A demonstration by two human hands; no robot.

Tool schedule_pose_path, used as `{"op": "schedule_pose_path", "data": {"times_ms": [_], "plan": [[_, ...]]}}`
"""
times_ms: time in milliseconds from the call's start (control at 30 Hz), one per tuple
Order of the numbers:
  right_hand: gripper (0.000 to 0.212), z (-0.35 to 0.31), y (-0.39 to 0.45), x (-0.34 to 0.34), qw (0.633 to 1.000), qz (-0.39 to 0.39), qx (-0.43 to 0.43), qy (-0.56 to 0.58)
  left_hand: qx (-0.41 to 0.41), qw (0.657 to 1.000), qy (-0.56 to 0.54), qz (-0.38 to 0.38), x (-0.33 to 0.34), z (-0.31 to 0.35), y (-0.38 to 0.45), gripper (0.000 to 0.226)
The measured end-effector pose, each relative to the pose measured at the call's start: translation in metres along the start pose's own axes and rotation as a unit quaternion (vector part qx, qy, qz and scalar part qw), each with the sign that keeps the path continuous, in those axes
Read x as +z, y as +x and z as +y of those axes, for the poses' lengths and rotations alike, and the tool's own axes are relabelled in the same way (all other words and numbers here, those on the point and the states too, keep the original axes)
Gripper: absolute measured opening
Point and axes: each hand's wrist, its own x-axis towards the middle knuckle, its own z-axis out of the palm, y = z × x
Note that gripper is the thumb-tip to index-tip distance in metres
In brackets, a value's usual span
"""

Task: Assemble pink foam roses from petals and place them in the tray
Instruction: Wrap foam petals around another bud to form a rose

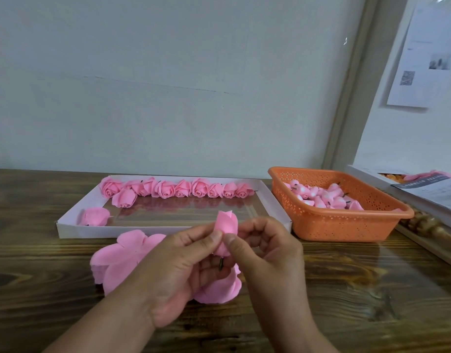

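Both hands pinch one rosebud (225, 225), just in front of the tray (272, 200): left hand (183, 266) low, right hand (265, 248) at its side. Loose petals (122, 258) lie under the left hand. Judgement: hold the stem steady, wrap snugly.

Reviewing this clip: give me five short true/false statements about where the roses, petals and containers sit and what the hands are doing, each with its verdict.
1. Both hands, left hand and right hand, pinch one pink rosebud. True.
2. The orange basket stands left of the white tray. False: it stands to the tray's right.
3. Finished roses line the tray's far edge. True.
4. The tray holds no roses. False: a row fills its far side.
5. Loose pink petals lie on the wooden table beneath the hands. True.
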Motion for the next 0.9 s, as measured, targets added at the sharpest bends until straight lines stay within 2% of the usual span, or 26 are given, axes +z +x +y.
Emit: {"op": "schedule_pose_path", "data": {"times_ms": [133,300,433,600,733,900], "plan": [[0.022,-0.002,0.003,-0.003,1.0,-0.001,-0.012,-0.018,0.006,1.0,0.009,-0.008,0.0,0.002,-0.002,0.023],[0.032,-0.006,0.011,-0.012,0.993,-0.07,-0.062,-0.066,0.007,0.999,0.038,-0.025,0.0,0.003,-0.003,0.017],[0.035,-0.01,0.018,-0.017,0.99,-0.097,-0.068,-0.071,0.007,0.998,0.047,-0.041,0.0,0.002,-0.005,0.026],[0.029,-0.01,0.022,-0.014,0.991,-0.101,-0.043,-0.076,0.009,0.998,0.059,-0.029,0.001,0.002,-0.005,0.032],[0.007,-0.007,0.025,-0.012,0.993,-0.086,0.006,-0.086,0.015,0.997,0.068,-0.019,0.003,0.001,-0.004,0.031],[0.017,-0.005,0.028,-0.011,0.993,-0.072,0.031,-0.091,0.033,0.997,0.076,-0.007,0.001,0.0,-0.004,0.027]]}}
